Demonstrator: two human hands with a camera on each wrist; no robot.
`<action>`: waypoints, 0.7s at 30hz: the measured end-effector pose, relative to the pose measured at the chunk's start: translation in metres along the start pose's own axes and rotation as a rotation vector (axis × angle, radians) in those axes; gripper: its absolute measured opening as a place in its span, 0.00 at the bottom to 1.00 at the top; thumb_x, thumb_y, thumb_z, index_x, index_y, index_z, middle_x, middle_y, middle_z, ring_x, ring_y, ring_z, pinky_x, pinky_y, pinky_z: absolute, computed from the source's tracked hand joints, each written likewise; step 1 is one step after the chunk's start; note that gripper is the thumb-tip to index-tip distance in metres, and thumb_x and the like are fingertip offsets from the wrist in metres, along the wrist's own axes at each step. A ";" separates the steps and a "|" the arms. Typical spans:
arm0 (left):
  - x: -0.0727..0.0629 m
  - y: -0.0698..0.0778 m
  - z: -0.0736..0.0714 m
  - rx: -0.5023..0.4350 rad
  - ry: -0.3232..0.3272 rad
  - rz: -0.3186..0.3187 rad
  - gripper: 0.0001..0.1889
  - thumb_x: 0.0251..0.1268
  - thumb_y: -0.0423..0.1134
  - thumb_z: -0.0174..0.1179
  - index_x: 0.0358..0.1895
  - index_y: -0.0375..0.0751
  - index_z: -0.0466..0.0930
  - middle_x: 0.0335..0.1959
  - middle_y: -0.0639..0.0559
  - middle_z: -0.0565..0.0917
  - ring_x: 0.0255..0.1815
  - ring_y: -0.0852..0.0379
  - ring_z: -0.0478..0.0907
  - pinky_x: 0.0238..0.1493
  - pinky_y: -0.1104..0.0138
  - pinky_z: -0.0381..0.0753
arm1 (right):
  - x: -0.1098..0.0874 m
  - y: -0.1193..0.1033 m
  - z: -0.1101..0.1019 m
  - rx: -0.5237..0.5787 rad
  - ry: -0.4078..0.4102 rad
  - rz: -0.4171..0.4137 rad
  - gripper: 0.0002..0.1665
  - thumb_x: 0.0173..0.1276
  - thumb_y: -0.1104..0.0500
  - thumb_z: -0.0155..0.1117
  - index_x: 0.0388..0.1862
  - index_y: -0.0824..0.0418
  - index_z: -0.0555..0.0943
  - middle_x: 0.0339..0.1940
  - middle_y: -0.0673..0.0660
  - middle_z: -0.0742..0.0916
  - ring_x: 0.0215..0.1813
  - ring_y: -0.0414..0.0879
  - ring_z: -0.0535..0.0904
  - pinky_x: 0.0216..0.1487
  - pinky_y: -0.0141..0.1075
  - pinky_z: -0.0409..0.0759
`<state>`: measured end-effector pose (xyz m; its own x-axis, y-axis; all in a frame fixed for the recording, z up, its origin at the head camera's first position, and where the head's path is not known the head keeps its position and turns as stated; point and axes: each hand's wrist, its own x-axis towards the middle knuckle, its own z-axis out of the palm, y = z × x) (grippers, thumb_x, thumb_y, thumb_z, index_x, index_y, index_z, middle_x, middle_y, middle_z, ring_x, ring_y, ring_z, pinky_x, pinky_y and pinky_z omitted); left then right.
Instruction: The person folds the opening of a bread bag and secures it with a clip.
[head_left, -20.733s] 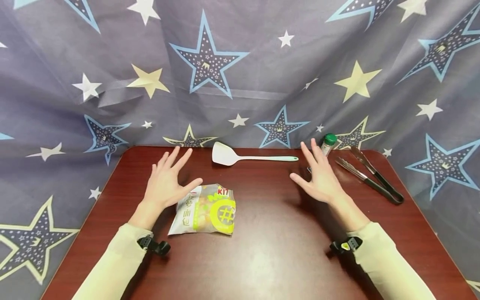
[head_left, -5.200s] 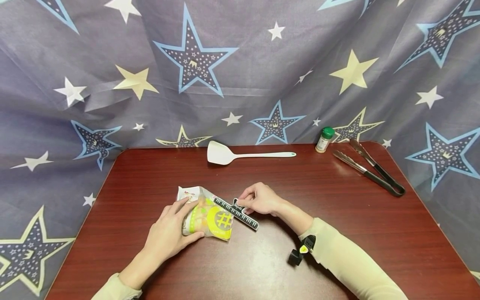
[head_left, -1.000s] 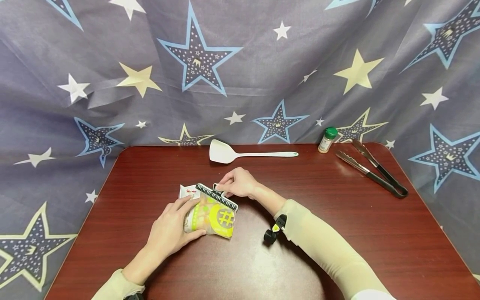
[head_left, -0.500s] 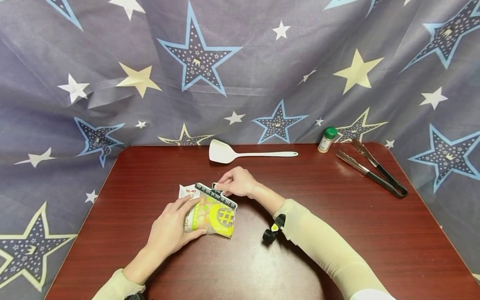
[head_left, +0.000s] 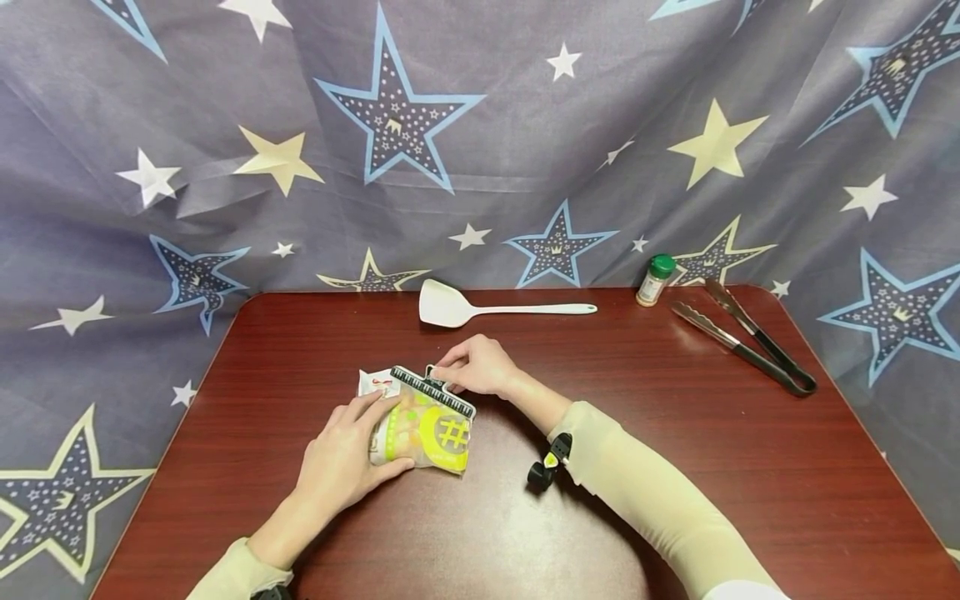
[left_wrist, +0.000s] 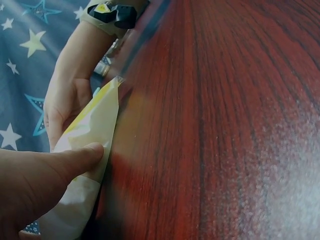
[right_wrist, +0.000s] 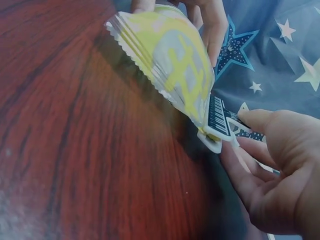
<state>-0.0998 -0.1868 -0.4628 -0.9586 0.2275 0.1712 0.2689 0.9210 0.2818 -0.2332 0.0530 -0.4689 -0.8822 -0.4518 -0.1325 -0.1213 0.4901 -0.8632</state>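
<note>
A clear and yellow-green snack packet (head_left: 431,433) is in the middle left of the table. My left hand (head_left: 341,454) grips its left part, the thumb along the near side and the fingers over the far side. A long bag clip (head_left: 432,392) with a black-and-white piano-key pattern lies across the packet's far edge. My right hand (head_left: 480,365) pinches the clip's handle between thumb and fingers. In the right wrist view, the clip (right_wrist: 218,117) has its jaws around the packet's edge (right_wrist: 185,70). From the left wrist view, the clip is hidden behind the packet (left_wrist: 95,125).
Along the back of the dark red table (head_left: 750,500) lies a white spatula (head_left: 446,304). A green-capped seasoning jar (head_left: 655,281) stands at the back right, beside metal tongs (head_left: 750,342) with black handles. A star-patterned cloth (head_left: 480,150) hangs behind the table.
Since about five seconds ago, the right hand has brought the clip leftward and away from me, from the packet's right side onto its far edge. Over the last second, hardly anything has moved.
</note>
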 end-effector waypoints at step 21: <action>0.001 -0.007 0.008 -0.004 0.021 0.016 0.47 0.43 0.68 0.81 0.72 0.61 0.77 0.70 0.49 0.80 0.63 0.41 0.78 0.29 0.43 0.85 | -0.024 0.022 -0.019 -0.322 0.175 -0.213 0.13 0.74 0.46 0.70 0.47 0.50 0.94 0.34 0.45 0.95 0.33 0.33 0.87 0.41 0.29 0.84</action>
<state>-0.1033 -0.1906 -0.4726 -0.9521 0.2356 0.1950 0.2846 0.9160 0.2827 -0.2229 0.0884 -0.4753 -0.8825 -0.4486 0.1414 -0.4211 0.6195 -0.6625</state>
